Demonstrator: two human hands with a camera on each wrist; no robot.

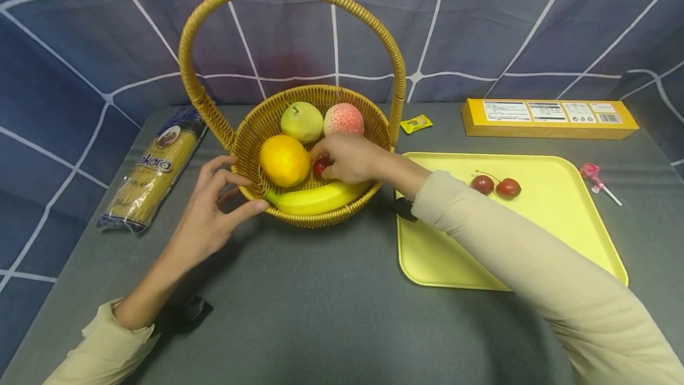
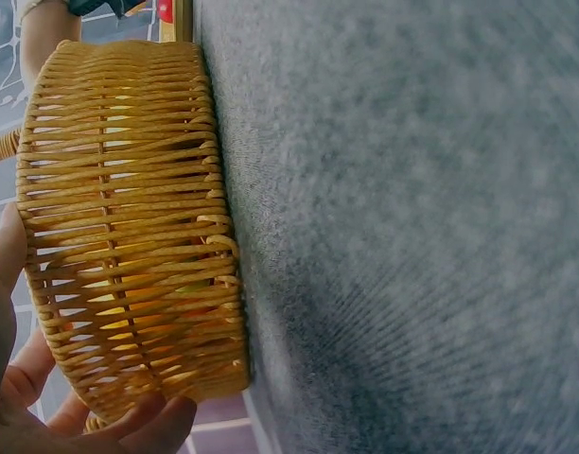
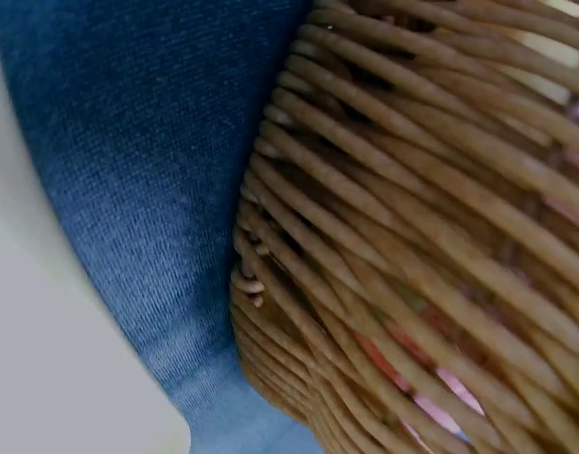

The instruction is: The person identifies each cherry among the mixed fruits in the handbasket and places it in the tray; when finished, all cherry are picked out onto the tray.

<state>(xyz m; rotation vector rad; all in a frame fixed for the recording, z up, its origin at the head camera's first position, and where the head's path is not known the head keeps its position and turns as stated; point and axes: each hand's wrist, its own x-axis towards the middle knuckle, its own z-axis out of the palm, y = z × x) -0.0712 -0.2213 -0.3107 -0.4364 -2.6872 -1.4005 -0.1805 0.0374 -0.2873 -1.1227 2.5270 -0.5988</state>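
Observation:
A wicker basket (image 1: 326, 218) with a tall handle holds a banana (image 1: 320, 198), an orange fruit (image 1: 284, 161), a green pear-like fruit (image 1: 301, 122) and a peach (image 1: 344, 119). My left hand (image 1: 214, 207) grips the basket's left side, with the thumb at the front rim. In the left wrist view, the fingers lie along the woven wall. Reaching inside over the right rim, my right hand (image 1: 350, 156) pinches a red cherry (image 1: 320, 166) between the fruits. Only basket weave and cloth show in the right wrist view, so that hand is hidden there.
Right of the basket lies a yellow tray (image 1: 545, 236) bearing two stemmed cherries (image 1: 496, 186). Behind it are a yellow box (image 1: 550, 126) and a small yellow wrapped candy (image 1: 416, 123). A pink lollipop (image 1: 593, 177) lies beyond the tray; a pasta packet (image 1: 155, 171) is at left.

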